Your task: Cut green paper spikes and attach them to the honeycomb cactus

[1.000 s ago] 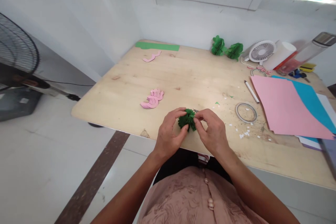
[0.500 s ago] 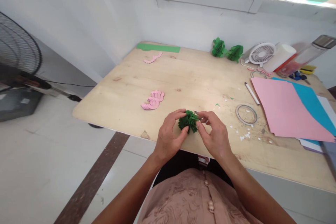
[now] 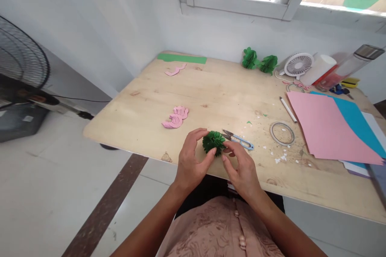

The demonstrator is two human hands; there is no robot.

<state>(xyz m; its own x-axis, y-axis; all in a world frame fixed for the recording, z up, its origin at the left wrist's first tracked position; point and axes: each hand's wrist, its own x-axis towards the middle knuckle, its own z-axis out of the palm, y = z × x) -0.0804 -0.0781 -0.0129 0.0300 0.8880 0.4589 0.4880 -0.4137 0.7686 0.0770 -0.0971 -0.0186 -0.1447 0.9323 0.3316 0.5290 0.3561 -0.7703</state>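
Observation:
Near the table's front edge, a dark green layered paper piece (image 3: 213, 143) with scalloped edges is fanned out between my hands. My left hand (image 3: 193, 160) curves around its left side, finger and thumb closed on it. My right hand (image 3: 241, 165) grips its right side with bent fingertips. Just beyond my right fingers lie thread snips (image 3: 243, 141) with pale blue handles and dark blades, pointing left. Further left lies a stack of pink scalloped paper cutouts (image 3: 176, 118). Which layers each fingertip touches is hidden.
At right are a tape roll (image 3: 282, 133), a white pen (image 3: 288, 109), pink paper sheets (image 3: 331, 128) and paper scraps. Two green paper pieces (image 3: 249, 58), a small white fan (image 3: 299, 65) and a bottle (image 3: 346, 68) stand by the wall. A green strip (image 3: 182, 58) lies at the back left.
The green paper piece has opened into a rounder shape and turned between my hands. My right hand has drawn down and slightly left, uncovering the thread snips.

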